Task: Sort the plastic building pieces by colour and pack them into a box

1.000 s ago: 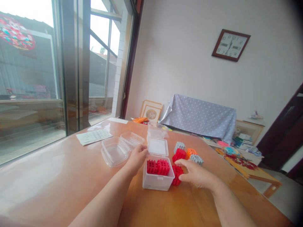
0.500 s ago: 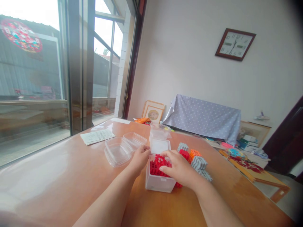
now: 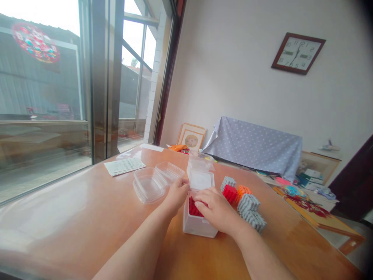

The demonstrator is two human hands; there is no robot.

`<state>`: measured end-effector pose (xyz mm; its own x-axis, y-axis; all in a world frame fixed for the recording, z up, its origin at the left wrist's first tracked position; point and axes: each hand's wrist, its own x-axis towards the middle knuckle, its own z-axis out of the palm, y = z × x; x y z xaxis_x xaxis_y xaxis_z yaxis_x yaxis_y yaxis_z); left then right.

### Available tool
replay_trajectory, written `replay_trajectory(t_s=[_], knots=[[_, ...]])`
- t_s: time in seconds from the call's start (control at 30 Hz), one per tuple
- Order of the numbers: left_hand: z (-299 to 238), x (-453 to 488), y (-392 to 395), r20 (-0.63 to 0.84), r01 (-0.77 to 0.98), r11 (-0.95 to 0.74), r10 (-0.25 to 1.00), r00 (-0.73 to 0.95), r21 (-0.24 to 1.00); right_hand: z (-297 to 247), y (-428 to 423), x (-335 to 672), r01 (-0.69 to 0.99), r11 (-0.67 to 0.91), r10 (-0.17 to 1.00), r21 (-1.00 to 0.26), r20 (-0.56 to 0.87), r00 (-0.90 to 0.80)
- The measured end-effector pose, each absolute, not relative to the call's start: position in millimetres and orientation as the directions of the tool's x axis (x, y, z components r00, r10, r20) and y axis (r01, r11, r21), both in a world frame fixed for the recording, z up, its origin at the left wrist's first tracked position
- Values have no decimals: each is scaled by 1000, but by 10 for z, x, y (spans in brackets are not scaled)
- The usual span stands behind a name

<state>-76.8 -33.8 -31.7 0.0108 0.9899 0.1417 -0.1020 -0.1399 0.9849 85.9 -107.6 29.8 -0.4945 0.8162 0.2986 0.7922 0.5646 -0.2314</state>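
A translucent plastic box [image 3: 201, 228] stands on the wooden table, its lid [image 3: 201, 181] folded open behind it. Red plastic building blocks [image 3: 194, 208] with notched edges lie inside. At the box's back left corner, my left hand [image 3: 177, 194] is closed, fingertips pinched on the rim. My right hand [image 3: 214, 204] reaches over the box from the right, thumb and fingers curled around red blocks at the opening; its palm hides much of them. Right of the box stand stacked grey blocks [image 3: 252, 217], a red stack [image 3: 230, 193] and an orange stack [image 3: 243, 191].
An open clear container [image 3: 148, 186] lies left of the box, with papers [image 3: 124, 166] beyond it. Another clear container [image 3: 201, 159] stands behind the lid. A low wooden table [image 3: 335, 223] is at the right; a window [image 3: 43, 77] borders the left.
My right hand has lowered over the box, and the red block that stuck up at the opening has gone down. The left hand stays at the corner. The view has shifted slightly.
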Motion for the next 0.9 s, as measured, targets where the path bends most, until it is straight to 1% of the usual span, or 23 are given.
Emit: replay_trajectory(t_s=[0.1, 0.17, 0.23, 0.3, 0.37, 0.43, 0.53, 0.7, 0.77, 0.9], knots=[[-334, -771, -328, 133, -104, -131, 991, 7, 986, 303, -1100, 828, 793, 569, 817, -216, 262, -514], [-338, -774, -324, 130, -106, -127, 991, 15, 986, 302, -1096, 852, 791, 562, 820, -241, 285, -496], [-335, -777, -327, 136, -102, -133, 991, 22, 986, 293, -1070, 935, 793, 533, 830, -295, 361, -424], [-325, -779, -336, 145, -96, -142, 989, 23, 985, 268, -1024, 1081, 803, 474, 845, -362, 441, -301], [-310, -779, -351, 143, -91, -140, 989, 22, 986, 217, -974, 1274, 802, 420, 861, -426, 465, -204], [-293, -780, -367, 137, -87, -135, 990, 22, 987, 140, -938, 1487, 776, 379, 889, -504, 431, -155], [-267, -784, -385, 130, -91, -127, 991, 27, 988, 8, -943, 1786, 755, 309, 929, -579, 352, -111], [-251, -788, -388, 141, -60, -139, 990, 26, 988, -134, -1077, 2074, 733, 258, 966, -630, 146, -215], [-267, -788, -378, 153, -51, -151, 988, 30, 987, -149, -1129, 2095, 730, 236, 970, -641, 112, -215], [-314, -789, -351, 159, -72, -157, 987, 26, 985, -142, -1175, 2074, 732, 219, 974, -646, 99, -204]])
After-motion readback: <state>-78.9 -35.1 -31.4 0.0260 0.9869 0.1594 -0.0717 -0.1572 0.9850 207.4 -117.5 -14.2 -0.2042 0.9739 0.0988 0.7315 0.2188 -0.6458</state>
